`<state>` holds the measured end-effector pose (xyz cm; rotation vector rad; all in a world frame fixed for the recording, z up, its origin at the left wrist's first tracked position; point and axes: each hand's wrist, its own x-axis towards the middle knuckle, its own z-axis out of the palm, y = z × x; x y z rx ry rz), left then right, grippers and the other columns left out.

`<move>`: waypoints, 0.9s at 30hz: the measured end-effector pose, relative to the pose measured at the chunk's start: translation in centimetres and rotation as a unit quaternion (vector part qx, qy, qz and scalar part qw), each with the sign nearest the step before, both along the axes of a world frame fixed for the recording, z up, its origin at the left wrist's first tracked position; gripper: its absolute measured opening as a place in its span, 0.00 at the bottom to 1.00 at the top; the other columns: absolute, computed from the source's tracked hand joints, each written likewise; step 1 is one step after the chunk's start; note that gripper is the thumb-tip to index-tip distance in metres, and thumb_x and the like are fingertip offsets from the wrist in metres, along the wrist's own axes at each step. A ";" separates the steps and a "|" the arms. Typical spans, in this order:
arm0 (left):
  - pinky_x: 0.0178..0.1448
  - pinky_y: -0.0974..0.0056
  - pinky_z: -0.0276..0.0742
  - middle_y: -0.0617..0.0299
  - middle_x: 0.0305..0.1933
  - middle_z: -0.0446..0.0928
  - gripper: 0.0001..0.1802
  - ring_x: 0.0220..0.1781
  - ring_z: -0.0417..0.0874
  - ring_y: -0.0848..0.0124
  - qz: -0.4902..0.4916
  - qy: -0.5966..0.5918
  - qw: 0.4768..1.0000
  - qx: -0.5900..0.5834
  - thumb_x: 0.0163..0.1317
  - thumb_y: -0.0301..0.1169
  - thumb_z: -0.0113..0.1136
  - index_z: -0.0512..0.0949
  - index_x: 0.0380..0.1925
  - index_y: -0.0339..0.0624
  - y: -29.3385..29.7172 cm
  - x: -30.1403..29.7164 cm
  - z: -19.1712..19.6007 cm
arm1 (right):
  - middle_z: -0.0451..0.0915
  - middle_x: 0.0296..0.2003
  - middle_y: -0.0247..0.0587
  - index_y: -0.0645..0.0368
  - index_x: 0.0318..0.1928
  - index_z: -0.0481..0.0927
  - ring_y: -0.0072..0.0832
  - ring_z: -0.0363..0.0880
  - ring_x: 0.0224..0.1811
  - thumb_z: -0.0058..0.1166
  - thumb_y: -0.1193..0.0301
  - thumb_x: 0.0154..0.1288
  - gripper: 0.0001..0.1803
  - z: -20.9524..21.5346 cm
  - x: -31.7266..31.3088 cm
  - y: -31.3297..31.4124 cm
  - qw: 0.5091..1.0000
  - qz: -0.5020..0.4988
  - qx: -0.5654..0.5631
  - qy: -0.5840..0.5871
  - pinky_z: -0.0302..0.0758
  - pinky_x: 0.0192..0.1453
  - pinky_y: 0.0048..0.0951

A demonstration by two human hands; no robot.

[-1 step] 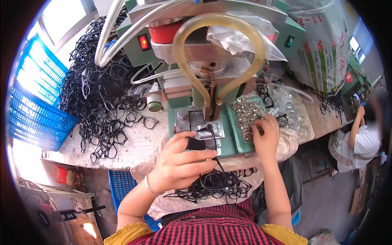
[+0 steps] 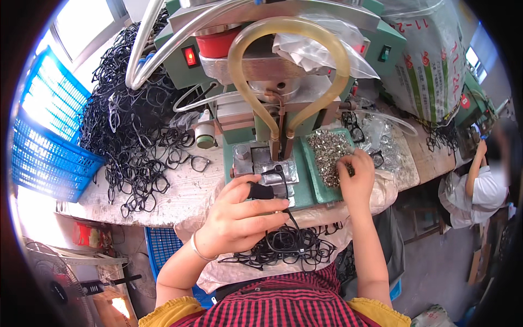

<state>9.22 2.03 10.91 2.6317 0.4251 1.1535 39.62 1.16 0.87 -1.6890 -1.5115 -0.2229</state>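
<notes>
- Black eyeglass frame [image 2: 286,188]: held in the fingers of the left hand [image 2: 234,215], over the near part of the metal plate [image 2: 262,171]; contact with the plate cannot be told.
- Right hand [image 2: 358,175]: fingers curled narrow at the right side of the green tray [image 2: 314,179]; whether they pinch any small metal parts [image 2: 326,154] cannot be told.
- Surface [image 2: 174,203], far left: heaped black frames [image 2: 133,109] beside 2 blue baskets [image 2: 52,155].
</notes>
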 end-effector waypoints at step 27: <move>0.53 0.64 0.77 0.55 0.47 0.82 0.18 0.53 0.81 0.66 0.411 -0.130 0.901 -0.047 0.60 0.19 0.62 0.75 0.52 0.37 8.3 -13.4 -3.7 | 0.83 0.37 0.35 0.65 0.46 0.82 0.22 0.80 0.38 0.56 0.79 0.68 0.08 -1.7 -2.6 1.7 0.846 0.044 0.090 0.523 0.76 0.46 0.23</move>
